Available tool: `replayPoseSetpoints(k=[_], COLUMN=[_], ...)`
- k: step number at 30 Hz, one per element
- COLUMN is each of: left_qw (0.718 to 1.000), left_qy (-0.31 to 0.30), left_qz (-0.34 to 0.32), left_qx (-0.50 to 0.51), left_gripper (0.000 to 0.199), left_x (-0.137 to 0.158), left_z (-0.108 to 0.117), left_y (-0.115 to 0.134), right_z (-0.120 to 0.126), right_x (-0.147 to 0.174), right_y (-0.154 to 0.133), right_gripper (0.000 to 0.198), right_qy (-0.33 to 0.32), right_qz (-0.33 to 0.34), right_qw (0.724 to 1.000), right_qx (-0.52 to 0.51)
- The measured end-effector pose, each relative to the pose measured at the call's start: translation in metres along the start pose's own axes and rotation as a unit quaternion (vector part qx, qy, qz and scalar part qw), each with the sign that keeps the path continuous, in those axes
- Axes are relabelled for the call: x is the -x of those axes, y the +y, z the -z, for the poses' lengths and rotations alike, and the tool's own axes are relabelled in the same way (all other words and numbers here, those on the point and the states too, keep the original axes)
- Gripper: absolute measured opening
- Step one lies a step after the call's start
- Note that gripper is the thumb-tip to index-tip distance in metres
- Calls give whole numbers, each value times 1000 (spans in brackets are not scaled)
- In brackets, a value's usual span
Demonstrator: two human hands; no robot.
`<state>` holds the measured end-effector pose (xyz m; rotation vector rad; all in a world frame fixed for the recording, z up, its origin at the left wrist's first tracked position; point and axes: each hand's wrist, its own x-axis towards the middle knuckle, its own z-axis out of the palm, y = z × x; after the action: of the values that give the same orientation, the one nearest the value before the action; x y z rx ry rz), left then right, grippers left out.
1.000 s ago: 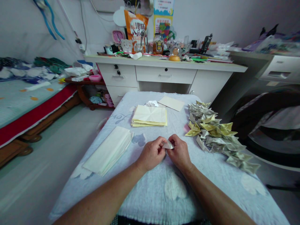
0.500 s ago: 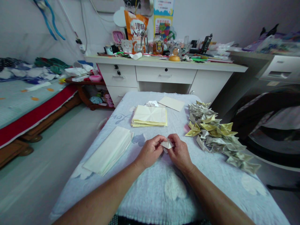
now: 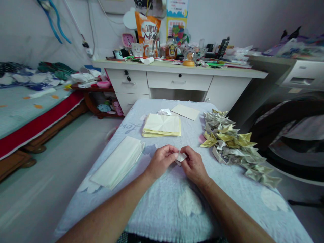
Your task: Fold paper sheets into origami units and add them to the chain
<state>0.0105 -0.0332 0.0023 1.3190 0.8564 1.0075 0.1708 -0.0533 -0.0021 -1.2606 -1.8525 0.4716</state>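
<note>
A small piece of folded paper [image 3: 181,157], whitish and creased, is pinched between my two hands above the cloth-covered table. My left hand [image 3: 163,160] grips its left side, the thumb lying across the front. On the other side, my right hand [image 3: 193,163] has its fingers curled around the right edge. Fingers cover much of the paper, so its full shape is hidden. Beyond my hands lies a stack of creased cream and yellow sheets [image 3: 162,125]. Long folded paper strips [image 3: 118,162] rest in a pile to the left.
Many folded paper pieces [image 3: 230,141], grey and yellow, are heaped along the table's right side. A flat cream sheet [image 3: 186,112] and crumpled white paper [image 3: 164,112] lie at the far end. Behind stands a cluttered white desk [image 3: 177,81]; a washing machine [image 3: 301,77] is at right.
My left thumb has moved across the front of the folded paper, covering more of its left part. Both hands stay in nearly the same place.
</note>
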Motion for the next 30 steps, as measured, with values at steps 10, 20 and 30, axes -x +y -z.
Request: replayPoseSetpoints(k=[10,20,30], left_qw=[998,1000,998], left_qy=[64,12,-4], left_qz=[-6,12,17], left_qx=[23,3,-65], left_gripper=[24,28,34], left_x=[-8,-6,-6], left_z=[3,2,4], left_y=[-4,-4,-8], right_z=[6,2,4], right_x=[-2,-6,-5], right_y=[-1,6,4], right_gripper=[23,28,34], right_qy=[-54,-68,-100], right_qz=[-44,-85,-106], right_qw=[985,984,966], right_qx=[-156,-143,-214])
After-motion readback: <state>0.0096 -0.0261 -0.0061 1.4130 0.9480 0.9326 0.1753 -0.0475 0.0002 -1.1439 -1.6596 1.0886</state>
